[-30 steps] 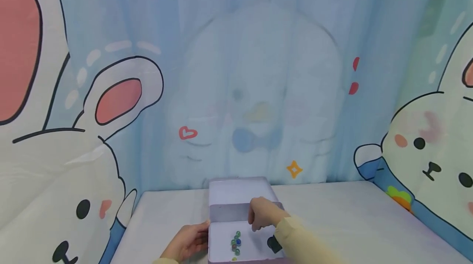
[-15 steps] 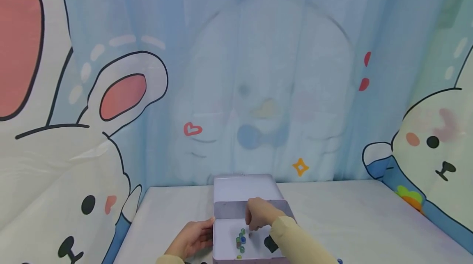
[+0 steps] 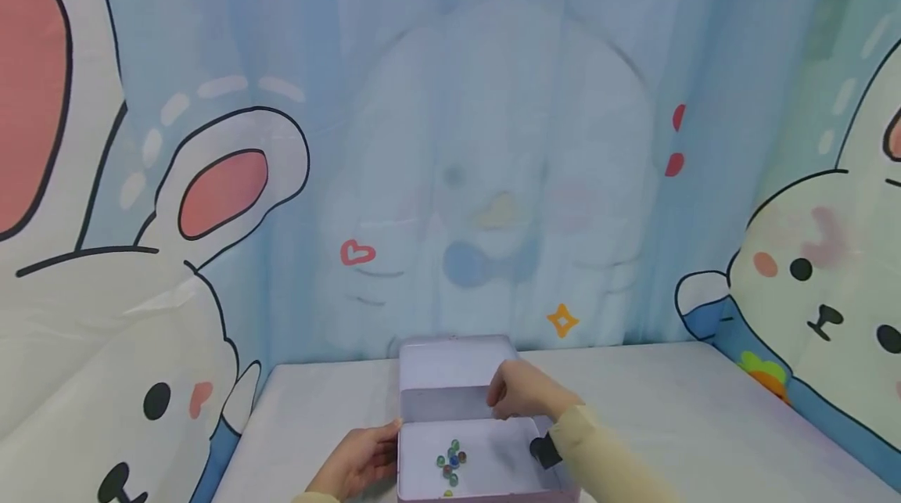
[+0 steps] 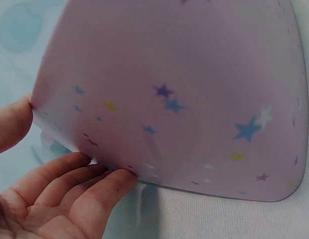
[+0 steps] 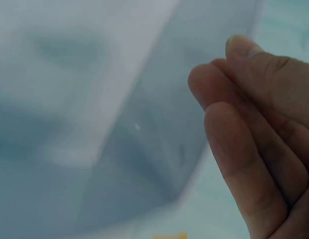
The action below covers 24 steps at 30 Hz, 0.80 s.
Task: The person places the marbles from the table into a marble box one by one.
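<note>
A pale lilac lidded box (image 3: 508,494), printed with stars on its outside, stands with its lid (image 3: 454,362) raised at the back. Several small glass marbles, among them a green marble (image 3: 454,479) and a brown marble (image 3: 461,458), lie grouped on the white surface inside. My left hand (image 3: 359,460) holds the box's left side; in the left wrist view its thumb (image 4: 12,124) lies at one edge and its fingers on the lower edge. My right hand (image 3: 522,391) hovers over the box's back right part, fingers bent, with nothing visible between thumb and fingertips (image 5: 227,127).
The box stands on a white-covered table (image 3: 633,409). Behind it hangs a light blue curtain (image 3: 598,135) with cartoon rabbits. A black wrist-worn device (image 3: 545,452) shows below the right wrist.
My right hand has moved up and right, away from the marbles. The brown marble now lies at the group's right side. My left hand stays at the box.
</note>
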Each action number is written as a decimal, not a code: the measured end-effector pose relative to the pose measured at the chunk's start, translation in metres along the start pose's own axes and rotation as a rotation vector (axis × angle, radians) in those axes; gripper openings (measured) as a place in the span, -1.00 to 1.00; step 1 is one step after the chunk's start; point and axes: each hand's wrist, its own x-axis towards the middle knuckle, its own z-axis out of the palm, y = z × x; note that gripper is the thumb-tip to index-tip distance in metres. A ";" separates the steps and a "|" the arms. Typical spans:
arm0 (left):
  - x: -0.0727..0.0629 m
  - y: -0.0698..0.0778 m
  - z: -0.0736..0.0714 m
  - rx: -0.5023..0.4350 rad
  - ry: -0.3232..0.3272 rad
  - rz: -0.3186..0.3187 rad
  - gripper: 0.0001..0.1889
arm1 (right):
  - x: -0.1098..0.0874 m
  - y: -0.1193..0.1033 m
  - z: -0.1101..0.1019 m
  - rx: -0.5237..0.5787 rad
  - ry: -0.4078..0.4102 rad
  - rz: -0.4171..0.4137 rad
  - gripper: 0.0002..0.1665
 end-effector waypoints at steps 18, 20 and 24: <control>-0.002 0.000 -0.004 0.030 0.037 -0.034 -0.33 | -0.097 0.116 -0.087 -0.012 0.023 0.367 -0.82; -0.003 -0.001 -0.002 0.028 0.020 -0.025 -0.33 | -0.106 0.126 -0.074 0.002 0.004 0.406 -0.82; -0.005 -0.001 0.001 0.038 0.009 -0.014 -0.33 | -0.124 0.146 -0.051 0.009 -0.032 0.470 -0.82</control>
